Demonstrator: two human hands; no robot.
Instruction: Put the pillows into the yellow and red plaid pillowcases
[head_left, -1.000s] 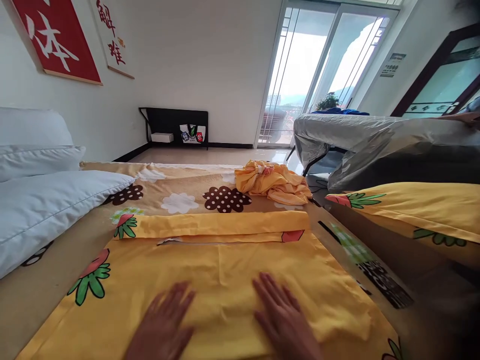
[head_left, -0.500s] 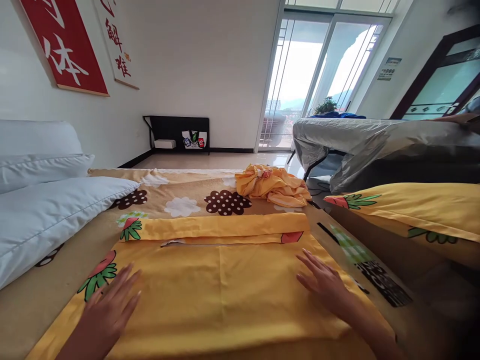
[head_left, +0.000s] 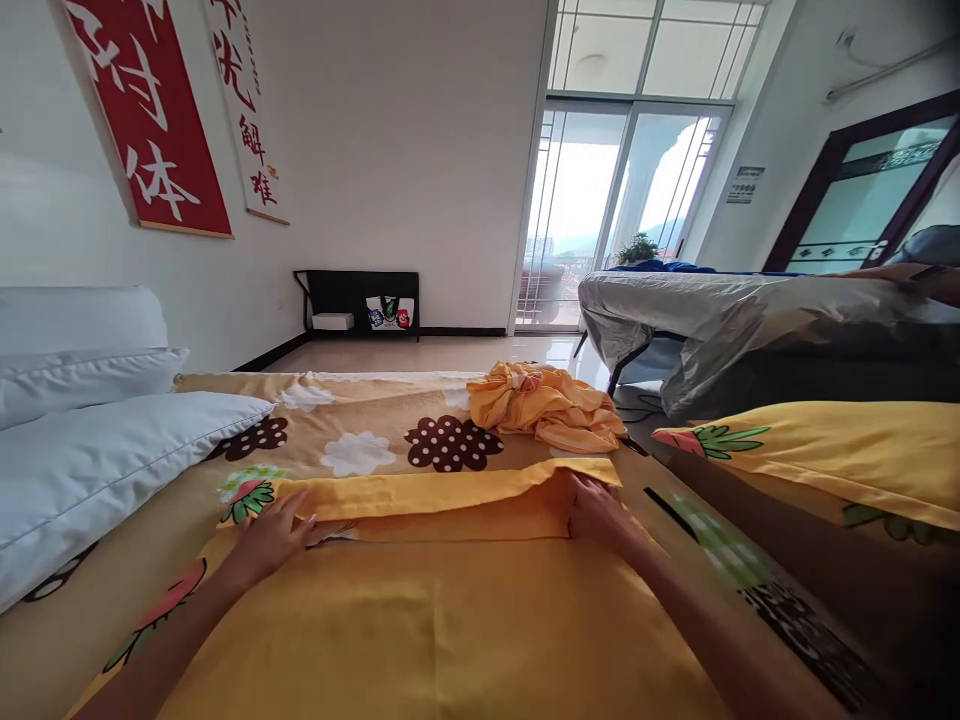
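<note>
We think we are working on the long folded strip [head_left: 442, 494] of the flat yellow cloth cover with red and green pictures [head_left: 435, 630], spread on the tan bed sheet with cloud shapes [head_left: 382, 405]. Our right hand [head_left: 598, 515] tucks bent fingers under the strip's raised right end, while our left hand [head_left: 271, 540] curls over its left end, and we cannot tell if either one pinches. Next, we guess, both ends need even lifting.
</note>
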